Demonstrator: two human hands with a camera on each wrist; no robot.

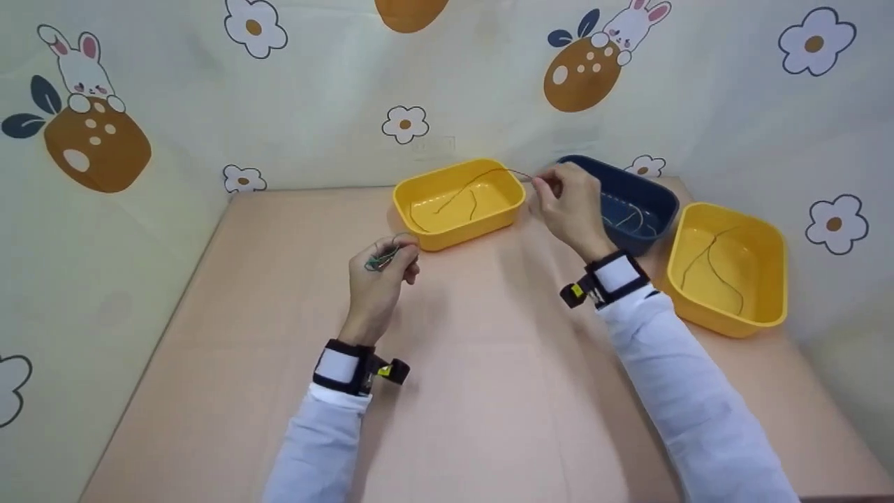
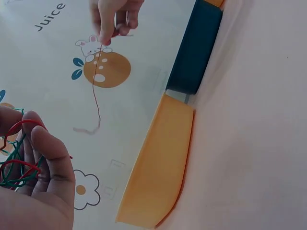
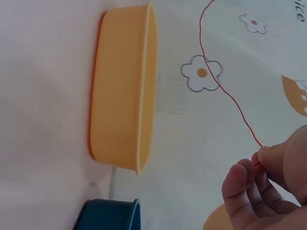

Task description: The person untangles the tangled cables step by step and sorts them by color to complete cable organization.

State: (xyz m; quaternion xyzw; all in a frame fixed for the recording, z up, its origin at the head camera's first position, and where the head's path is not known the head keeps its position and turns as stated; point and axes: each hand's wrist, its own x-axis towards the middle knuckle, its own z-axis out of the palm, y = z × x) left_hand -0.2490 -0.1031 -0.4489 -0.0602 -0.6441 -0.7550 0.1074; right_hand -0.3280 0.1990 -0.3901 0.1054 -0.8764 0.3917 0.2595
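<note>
My left hand [image 1: 371, 290] holds a tangled bundle of green and red strings [image 1: 380, 262] in its curled fingers. Thumb and fingertips of my right hand [image 1: 571, 209] pinch one end of a single red string [image 3: 234, 99]. That string extends leftward from the fingertips over the left yellow box [image 1: 457, 235] in the head view, its far end loose. Strands lie inside this box too. The left hand is in front of the box's near left corner, and the right hand is between it and the dark blue box [image 1: 632, 241].
Pale strands show in the dark blue box. At the right, another yellow box [image 1: 777, 279] has dark-looking strands in it. All stand along the back and right of a table with a pinkish cover [image 1: 475, 391]. A printed sheet [image 1: 321, 105] hangs behind.
</note>
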